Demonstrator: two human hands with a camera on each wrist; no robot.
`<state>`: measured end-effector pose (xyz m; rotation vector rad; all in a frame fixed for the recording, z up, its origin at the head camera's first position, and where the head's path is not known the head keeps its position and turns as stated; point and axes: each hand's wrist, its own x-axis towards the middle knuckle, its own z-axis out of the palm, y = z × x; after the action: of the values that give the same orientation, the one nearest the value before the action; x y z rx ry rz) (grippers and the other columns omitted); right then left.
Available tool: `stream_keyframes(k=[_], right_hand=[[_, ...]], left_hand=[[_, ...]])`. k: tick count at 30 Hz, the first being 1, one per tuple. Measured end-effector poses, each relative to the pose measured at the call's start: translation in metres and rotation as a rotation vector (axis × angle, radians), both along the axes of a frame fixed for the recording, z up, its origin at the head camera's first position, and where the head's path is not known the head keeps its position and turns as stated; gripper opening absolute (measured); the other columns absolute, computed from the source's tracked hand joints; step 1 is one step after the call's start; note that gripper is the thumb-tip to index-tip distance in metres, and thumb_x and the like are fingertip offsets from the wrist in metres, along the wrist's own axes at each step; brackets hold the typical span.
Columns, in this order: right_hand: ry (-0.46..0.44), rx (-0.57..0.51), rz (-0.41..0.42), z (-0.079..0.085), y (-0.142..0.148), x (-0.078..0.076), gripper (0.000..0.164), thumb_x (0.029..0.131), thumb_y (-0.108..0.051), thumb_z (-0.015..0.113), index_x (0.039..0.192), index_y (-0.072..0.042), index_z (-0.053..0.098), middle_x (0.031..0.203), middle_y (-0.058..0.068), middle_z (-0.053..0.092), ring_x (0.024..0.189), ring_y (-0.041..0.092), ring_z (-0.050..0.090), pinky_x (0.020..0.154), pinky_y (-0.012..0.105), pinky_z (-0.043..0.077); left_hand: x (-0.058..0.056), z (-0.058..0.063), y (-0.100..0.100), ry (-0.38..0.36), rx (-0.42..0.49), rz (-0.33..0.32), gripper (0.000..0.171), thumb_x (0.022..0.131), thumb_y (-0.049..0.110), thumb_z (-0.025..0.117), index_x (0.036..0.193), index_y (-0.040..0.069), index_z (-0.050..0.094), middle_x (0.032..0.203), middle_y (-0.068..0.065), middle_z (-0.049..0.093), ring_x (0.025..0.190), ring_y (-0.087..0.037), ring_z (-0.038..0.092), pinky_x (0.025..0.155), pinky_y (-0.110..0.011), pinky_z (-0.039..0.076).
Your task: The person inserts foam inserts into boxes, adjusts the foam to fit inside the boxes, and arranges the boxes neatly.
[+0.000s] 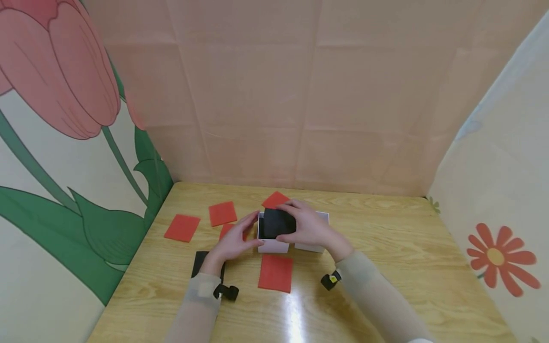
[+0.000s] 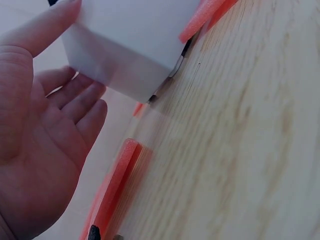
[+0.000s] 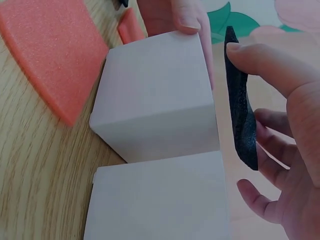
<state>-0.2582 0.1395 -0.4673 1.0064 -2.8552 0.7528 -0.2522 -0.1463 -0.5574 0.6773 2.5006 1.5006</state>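
My right hand (image 1: 310, 225) pinches a black foam square (image 1: 278, 223) between thumb and fingers, over the opening of the left white box (image 1: 273, 246). In the right wrist view this foam square (image 3: 241, 110) is seen edge-on, slightly bent, just off the box's open side. My left hand (image 1: 231, 243) holds the left end of that box, its thumb on the near rim. The left wrist view shows the fingers of the left hand (image 2: 55, 115) behind the box's corner. A second white box (image 1: 310, 248) stands close beside the first, partly behind my right hand.
Several red foam squares lie about the boxes, one (image 1: 275, 273) in front and others (image 1: 182, 228) to the left and behind. A black piece (image 1: 199, 262) lies under my left wrist. A pink cloth backdrop (image 1: 300, 119) rises behind the wooden table (image 1: 386, 247).
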Motion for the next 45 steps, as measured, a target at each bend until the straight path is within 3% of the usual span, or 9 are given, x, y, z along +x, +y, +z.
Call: stream_keyframes(k=[8,16,45], right_hand=[[-0.02,-0.003,-0.004,-0.002,-0.004,-0.002,0.086,0.082,-0.052,0.091,0.154,-0.018,0.059,0.151,0.006,0.054,0.131,0.03,0.054,0.104,0.051,0.054],[-0.018,0.024,0.012,-0.003,-0.008,-0.005,0.084,0.083,-0.05,0.091,0.153,-0.018,0.059,0.148,0.005,0.056,0.128,0.029,0.056,0.102,0.05,0.055],[-0.057,0.083,0.013,-0.011,-0.012,-0.015,0.082,0.083,-0.049,0.091,0.152,-0.017,0.062,0.146,0.002,0.058,0.127,0.024,0.057,0.106,0.044,0.052]], left_hand=[[0.0,0.0,0.0,0.006,0.007,-0.011,0.097,0.094,0.046,0.083,0.171,0.024,0.029,0.173,0.004,0.032,0.157,-0.017,0.035,0.124,-0.042,0.033],[-0.001,-0.001,0.002,0.028,0.013,-0.019,0.099,0.094,0.044,0.083,0.171,0.015,0.028,0.173,0.003,0.032,0.157,-0.017,0.035,0.124,-0.042,0.033],[0.001,0.001,0.006,0.005,-0.006,0.003,0.098,0.093,0.049,0.083,0.171,0.025,0.029,0.173,0.005,0.032,0.156,-0.019,0.037,0.123,-0.043,0.035]])
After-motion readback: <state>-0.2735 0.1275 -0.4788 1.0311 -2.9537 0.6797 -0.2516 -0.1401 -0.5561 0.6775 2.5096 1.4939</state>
